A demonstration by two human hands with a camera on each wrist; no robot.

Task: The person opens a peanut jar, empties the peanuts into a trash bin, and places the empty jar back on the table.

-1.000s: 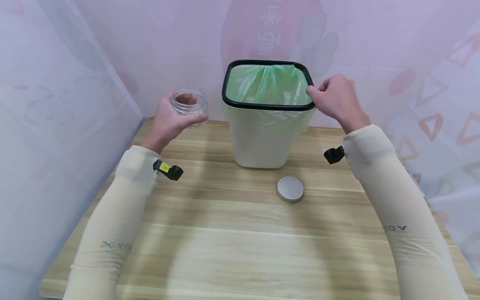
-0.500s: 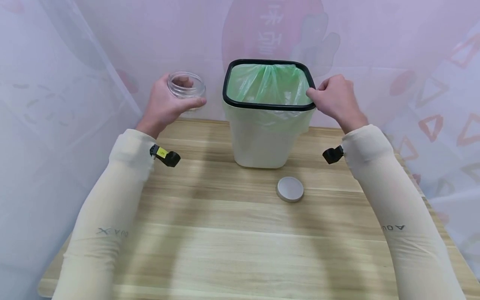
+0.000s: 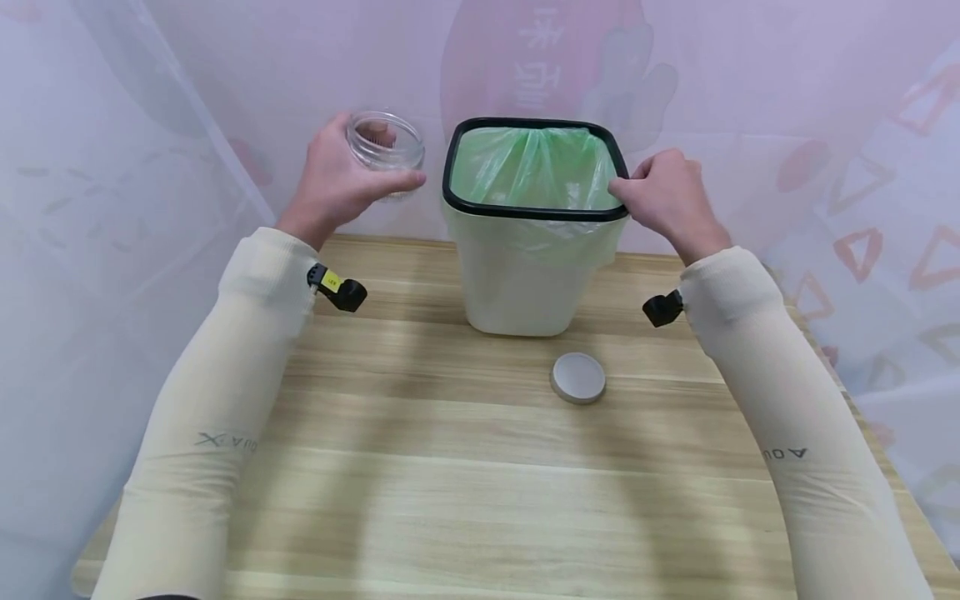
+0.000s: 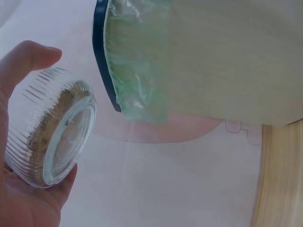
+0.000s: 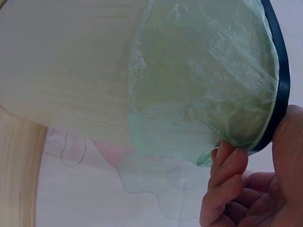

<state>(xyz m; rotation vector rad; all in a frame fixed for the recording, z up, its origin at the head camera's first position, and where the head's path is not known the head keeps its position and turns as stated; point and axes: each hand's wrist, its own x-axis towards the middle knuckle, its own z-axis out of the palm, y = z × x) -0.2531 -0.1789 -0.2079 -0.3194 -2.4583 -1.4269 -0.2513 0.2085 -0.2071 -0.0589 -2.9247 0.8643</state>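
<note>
My left hand point(image 3: 330, 179) holds a clear glass jar point(image 3: 401, 148) up off the table, just left of the bin, its mouth uncovered and facing up. In the left wrist view the jar point(image 4: 28, 118) has ribbed sides, and something brownish shows through near its base. A white trash bin point(image 3: 517, 287) with a black rim point(image 3: 536, 213) stands at the back of the table, lined with a green plastic bag point(image 3: 551, 167). At its right front corner my right hand point(image 3: 671, 200) pinches the rim; in the right wrist view its curled fingers point(image 5: 229, 165) touch the bag's overhang.
A round, light grey lid point(image 3: 578, 377) lies flat on the wooden table point(image 3: 450, 492) in front of the bin. Behind the table hangs a pale printed curtain point(image 3: 360, 58), with more sheeting along both sides.
My left hand has lifted the jar higher, and over the last half second brought it slightly right, closer to the bin. The right hand keeps its grip on the rim; bin and lid stay put.
</note>
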